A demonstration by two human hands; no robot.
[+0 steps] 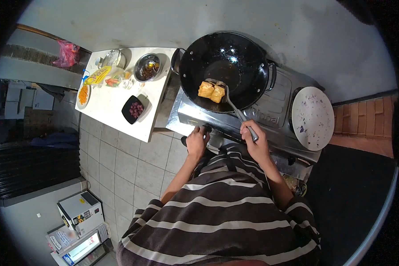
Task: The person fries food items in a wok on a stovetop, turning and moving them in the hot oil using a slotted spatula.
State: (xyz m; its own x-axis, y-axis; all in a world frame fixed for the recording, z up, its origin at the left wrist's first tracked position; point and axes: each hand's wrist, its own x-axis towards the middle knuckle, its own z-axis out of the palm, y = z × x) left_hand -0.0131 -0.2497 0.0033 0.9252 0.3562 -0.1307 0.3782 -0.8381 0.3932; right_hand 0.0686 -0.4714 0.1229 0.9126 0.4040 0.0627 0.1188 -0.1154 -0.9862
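Note:
My right hand (pixel 256 141) is closed around the handle of a metal spatula (pixel 237 111), whose head reaches into a black wok (pixel 248 53). Golden-brown fried pieces (pixel 212 91), which look like tofu, rest at the spatula's head near the wok's front side; the head is mostly hidden under them. A dark, glossy film of oil coats the wok's bottom. My left hand (pixel 197 142) is at the front of the gas stove (pixel 270 116), its fingers closed on a dark stove knob (pixel 207 128).
A white plate (pixel 312 119) with dark specks lies on the stove's right side. On the white table (pixel 113 117) to the left are a metal bowl (pixel 147 67), a black bowl of purplish pieces (pixel 133 109), a plate of orange shreds (pixel 83 95) and a yellow-printed plastic bag (pixel 103 76).

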